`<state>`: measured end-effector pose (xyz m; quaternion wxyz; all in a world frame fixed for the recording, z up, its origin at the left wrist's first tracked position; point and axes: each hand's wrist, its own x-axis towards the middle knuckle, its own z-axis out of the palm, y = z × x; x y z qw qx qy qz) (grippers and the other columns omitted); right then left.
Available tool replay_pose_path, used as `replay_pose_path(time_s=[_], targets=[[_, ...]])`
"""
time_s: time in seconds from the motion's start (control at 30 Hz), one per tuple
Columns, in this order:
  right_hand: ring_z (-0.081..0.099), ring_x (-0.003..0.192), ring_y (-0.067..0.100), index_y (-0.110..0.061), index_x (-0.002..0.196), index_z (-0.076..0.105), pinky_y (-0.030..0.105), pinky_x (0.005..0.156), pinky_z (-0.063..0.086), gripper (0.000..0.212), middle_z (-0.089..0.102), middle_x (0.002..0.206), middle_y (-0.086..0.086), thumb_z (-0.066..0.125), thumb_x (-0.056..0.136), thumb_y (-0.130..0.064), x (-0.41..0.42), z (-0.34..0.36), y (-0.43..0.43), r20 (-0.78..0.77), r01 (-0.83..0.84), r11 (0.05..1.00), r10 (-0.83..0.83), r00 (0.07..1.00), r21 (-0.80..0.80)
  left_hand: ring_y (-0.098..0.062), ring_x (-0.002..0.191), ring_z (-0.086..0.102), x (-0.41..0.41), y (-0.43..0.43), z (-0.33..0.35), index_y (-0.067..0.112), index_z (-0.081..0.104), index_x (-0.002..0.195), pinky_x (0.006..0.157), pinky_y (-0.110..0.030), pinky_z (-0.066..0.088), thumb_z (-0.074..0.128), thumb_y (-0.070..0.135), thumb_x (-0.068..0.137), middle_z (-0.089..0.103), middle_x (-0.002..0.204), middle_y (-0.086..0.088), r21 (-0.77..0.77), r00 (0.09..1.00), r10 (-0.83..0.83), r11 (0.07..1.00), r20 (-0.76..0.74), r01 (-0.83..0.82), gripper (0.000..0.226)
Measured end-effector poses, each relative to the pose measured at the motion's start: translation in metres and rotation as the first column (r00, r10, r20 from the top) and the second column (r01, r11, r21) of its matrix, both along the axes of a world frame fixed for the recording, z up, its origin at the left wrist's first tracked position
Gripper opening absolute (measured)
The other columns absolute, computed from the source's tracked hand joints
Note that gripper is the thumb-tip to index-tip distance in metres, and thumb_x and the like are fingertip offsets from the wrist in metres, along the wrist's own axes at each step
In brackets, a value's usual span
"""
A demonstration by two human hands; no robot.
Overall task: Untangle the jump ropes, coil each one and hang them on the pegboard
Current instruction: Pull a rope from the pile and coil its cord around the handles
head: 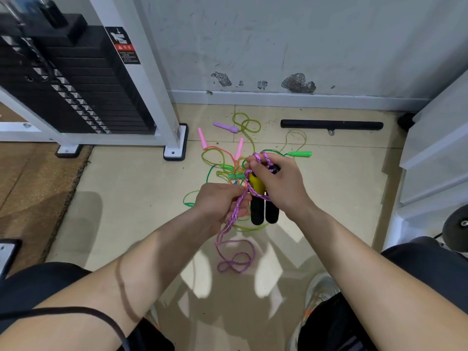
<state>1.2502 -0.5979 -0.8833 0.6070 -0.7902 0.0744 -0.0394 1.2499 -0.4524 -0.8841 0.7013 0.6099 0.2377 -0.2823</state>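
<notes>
Right hand [278, 183] grips black-and-yellow handles [260, 198]; left hand [217, 203] pinches purple rope [236, 214], above floor tangle [228, 160].

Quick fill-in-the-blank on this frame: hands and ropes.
1. The right hand grips ___ black handles.
2. The purple rope hangs from the left hand down to the ___.
3. The black bar lies along the ___.
Missing: two; floor; wall.

I count two black foam handles [257, 211] [272, 211], two pink handles [202, 138] [239, 148], one lilac handle [225, 127], at least two green handles [300, 154] [236, 176], one purple braided rope [235, 262], one black bar [331, 124].
</notes>
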Motion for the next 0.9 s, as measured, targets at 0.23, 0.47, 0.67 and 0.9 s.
replay_pose_path(time_s=[0.23,0.47,0.67,0.9], targets=[[0.069,0.088,0.025,-0.024,0.088,0.078,0.046,0.086,0.057,0.013,0.073,0.088,0.007,0.066,0.094,-0.027,0.0,-0.005,0.007,-0.012,0.185,0.964,-0.186,0.982,0.193,-0.006,0.053,0.065,-0.008,-0.004,-0.001,0.008,0.073,0.101,0.049,-0.019,0.051,0.068,0.013,0.094,0.075,0.081,-0.003,0.155,0.995,-0.068,0.986,0.069,0.057,0.01],[0.067,0.08,0.018,-0.014,0.091,0.076,0.036,0.081,0.056,0.01,0.072,0.087,0.005,0.067,0.095,-0.014,0.005,-0.007,0.005,-0.193,0.299,0.834,-0.234,0.953,0.463,-0.018,0.058,0.071,-0.005,-0.006,0.001,-0.005,0.064,0.097,0.057,-0.019,0.057,0.069,0.0,0.091,0.07,0.089,-0.02,0.04,0.995,0.033,0.999,0.091,-0.036,0.009],[0.064,0.085,0.025,-0.006,0.098,0.074,0.048,0.089,0.055,0.01,0.068,0.095,0.011,0.066,0.094,-0.011,0.007,-0.003,0.002,-0.318,0.309,0.752,-0.139,0.938,0.583,-0.021,0.058,0.072,0.005,0.008,0.005,0.003,0.057,0.09,0.053,-0.019,0.055,0.076,0.006,0.086,0.069,0.083,-0.016,0.032,0.972,-0.195,0.981,0.13,0.192,0.02],[0.067,0.087,0.032,-0.003,0.103,0.071,0.049,0.079,0.06,0.014,0.067,0.099,0.019,0.061,0.097,-0.011,0.006,0.01,0.0,-0.353,0.262,0.692,-0.011,0.936,0.672,-0.011,0.081,0.069,0.016,0.02,0.0,0.028,0.058,0.108,0.08,-0.03,0.057,0.092,0.041,0.058,0.067,0.1,0.004,0.414,0.789,-0.481,0.853,0.382,0.32,0.062]])
